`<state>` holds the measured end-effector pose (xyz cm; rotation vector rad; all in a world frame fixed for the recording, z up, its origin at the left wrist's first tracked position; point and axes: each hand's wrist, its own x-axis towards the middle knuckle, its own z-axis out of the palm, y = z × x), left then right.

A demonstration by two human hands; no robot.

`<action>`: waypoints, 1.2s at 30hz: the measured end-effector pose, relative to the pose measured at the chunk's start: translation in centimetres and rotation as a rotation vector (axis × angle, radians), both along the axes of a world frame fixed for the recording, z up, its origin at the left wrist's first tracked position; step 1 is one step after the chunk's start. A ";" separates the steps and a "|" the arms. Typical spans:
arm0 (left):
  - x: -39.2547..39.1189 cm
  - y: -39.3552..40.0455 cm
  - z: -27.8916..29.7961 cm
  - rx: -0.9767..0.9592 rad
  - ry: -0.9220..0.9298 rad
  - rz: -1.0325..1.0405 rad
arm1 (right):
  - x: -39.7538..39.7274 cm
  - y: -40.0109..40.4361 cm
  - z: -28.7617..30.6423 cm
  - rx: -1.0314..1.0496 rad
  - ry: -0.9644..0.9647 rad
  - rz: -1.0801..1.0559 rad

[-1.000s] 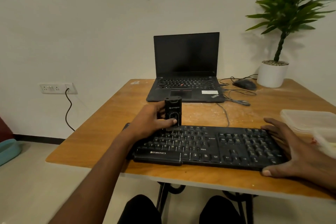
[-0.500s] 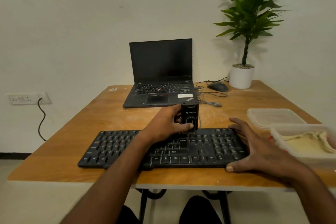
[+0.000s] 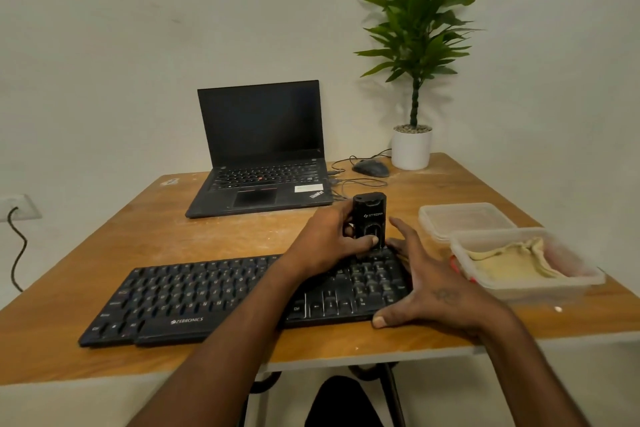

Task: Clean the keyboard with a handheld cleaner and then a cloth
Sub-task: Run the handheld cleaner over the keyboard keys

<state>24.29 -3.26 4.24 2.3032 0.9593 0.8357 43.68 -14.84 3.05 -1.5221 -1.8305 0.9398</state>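
A black keyboard [image 3: 194, 298] lies along the front edge of the wooden table [image 3: 149, 232]. My left hand [image 3: 329, 239] grips a small black handheld cleaner [image 3: 369, 218], held upright with its lower end on the keys at the keyboard's far right corner. My right hand [image 3: 426, 284] rests with spread, straight fingers against the keyboard's right end, thumb at the front corner. A pale yellow cloth [image 3: 512, 262] lies in a clear plastic box [image 3: 540, 284] just right of the keyboard.
An open black laptop [image 3: 263, 156] stands at the back of the table. Behind the cleaner are a mouse [image 3: 370, 168] with cables and a potted plant [image 3: 412, 146]. A second clear container [image 3: 464, 218] sits behind the cloth box.
My left hand has slid the cleaner rightward along the keyboard's top row, from the left part to the far right corner. My right hand has stayed at the keyboard's right end.
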 end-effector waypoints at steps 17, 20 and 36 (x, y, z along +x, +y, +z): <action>1.4 -2.9 0.1 -0.012 -0.052 -0.006 | 0.2 0.2 -0.2 0.018 0.086 0.008; 1.4 -4.1 -0.1 -0.037 -0.076 -0.031 | 0.0 0.2 -0.2 0.032 0.075 -0.010; -2.5 -7.4 -0.6 -0.194 -0.171 -0.016 | -0.6 -0.6 0.8 0.024 -0.030 -0.016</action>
